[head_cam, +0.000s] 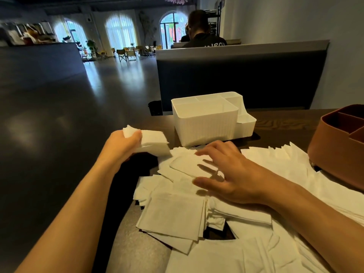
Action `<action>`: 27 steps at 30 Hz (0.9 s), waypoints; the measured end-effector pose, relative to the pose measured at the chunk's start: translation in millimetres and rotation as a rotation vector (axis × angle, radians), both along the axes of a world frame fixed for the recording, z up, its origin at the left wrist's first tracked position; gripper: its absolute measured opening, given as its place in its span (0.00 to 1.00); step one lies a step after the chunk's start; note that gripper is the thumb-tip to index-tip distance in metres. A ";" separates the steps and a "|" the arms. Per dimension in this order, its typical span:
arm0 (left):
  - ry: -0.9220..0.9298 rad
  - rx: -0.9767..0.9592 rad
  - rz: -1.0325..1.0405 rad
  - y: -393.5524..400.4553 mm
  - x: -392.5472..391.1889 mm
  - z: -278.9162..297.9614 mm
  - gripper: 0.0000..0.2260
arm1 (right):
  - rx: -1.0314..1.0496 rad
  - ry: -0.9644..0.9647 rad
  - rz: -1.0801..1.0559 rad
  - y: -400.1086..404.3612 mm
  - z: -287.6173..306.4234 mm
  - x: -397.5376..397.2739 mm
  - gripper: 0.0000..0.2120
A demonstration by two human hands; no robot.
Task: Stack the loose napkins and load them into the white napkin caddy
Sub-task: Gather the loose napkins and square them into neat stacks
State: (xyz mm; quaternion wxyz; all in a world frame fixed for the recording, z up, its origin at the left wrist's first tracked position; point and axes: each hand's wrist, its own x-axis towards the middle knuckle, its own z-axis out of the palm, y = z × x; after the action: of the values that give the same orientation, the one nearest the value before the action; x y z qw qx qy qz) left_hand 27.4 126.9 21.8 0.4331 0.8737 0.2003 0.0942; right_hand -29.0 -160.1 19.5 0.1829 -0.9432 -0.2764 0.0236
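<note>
Loose napkins (197, 194): scattered all over the near part of the table, overlapping every which way, pile running from the left edge across to the right and down to the bottom of view.
Stacked napkins (152, 141): neat-ish white bundle, held up off the table at its left edge, just left of the caddy.
Left hand (123, 143): clamped round that bundle, thumb on top, fingers wrapped under, so firmly closed on it.
Right hand (228, 172): fingers spread wide, palm down, hovering low over the loose pile; can't tell if the fingertips are actually touching paper.
White napkin caddy (206, 123): upright at the far side of the pile, ribbed walls, big front compartment looking empty, smaller compartments behind and to the right.
Brown caddy (338, 146): far right, partly cut off, base sitting on some napkins.
Table (275, 123): dark wood grain, showing past the pile.
Background: someone seated in the next booth, back to the camera.
</note>
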 end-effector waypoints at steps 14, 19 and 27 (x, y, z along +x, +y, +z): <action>-0.253 0.568 -0.213 -37.5 -2.0 -11.4 0.11 | 0.072 0.140 -0.278 4.8 -13.8 21.4 0.40; -0.137 0.484 -0.413 -53.5 -1.9 -16.8 0.07 | 0.013 0.155 -0.332 13.2 -8.1 41.0 0.43; -0.191 0.460 -0.428 -57.7 -4.2 -14.5 0.06 | 0.168 0.110 -0.217 17.6 -12.8 36.1 0.20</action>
State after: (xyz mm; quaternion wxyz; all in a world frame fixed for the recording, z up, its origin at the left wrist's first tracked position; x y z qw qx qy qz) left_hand 23.1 69.2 7.3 0.2510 0.9582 -0.0560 0.1254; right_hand 7.1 -142.5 6.7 0.2774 -0.9462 -0.1633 0.0321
